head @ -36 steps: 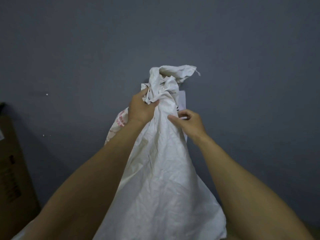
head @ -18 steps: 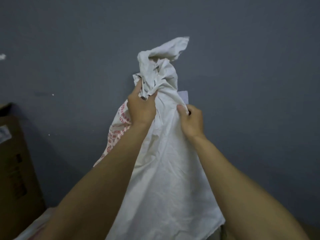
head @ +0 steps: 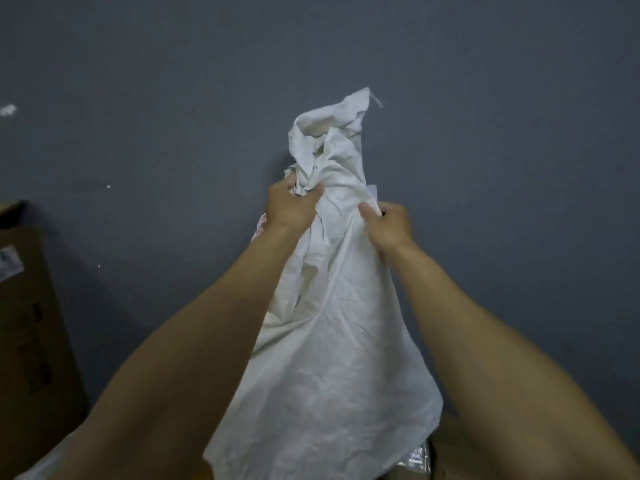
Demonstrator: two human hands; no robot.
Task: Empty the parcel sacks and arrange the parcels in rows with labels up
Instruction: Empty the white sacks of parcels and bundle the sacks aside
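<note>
A crumpled white woven parcel sack point(head: 322, 358) is held up in front of me against a dark grey wall, its bunched end pointing up. My left hand point(head: 292, 209) grips the gathered fabric near the top. My right hand point(head: 388, 226) pinches a fold of the sack on its right side, just below. Red print shows on the sack behind my left wrist. Under the sack's lower edge, a brown parcel point(head: 460, 441) and a shiny plastic-wrapped parcel point(head: 415, 459) peek out. The sack's inside is hidden.
A brown cardboard box point(head: 31, 323) with a small label stands at the left edge. The dark grey wall point(head: 502, 133) fills the background. A white scrap point(head: 7, 110) shows at the far left.
The sack's bunched top has flopped from pointing up to leaning right. Both hands keep their hold and sit a little lower in the view. Parcels now show under the sack's lower edge.
</note>
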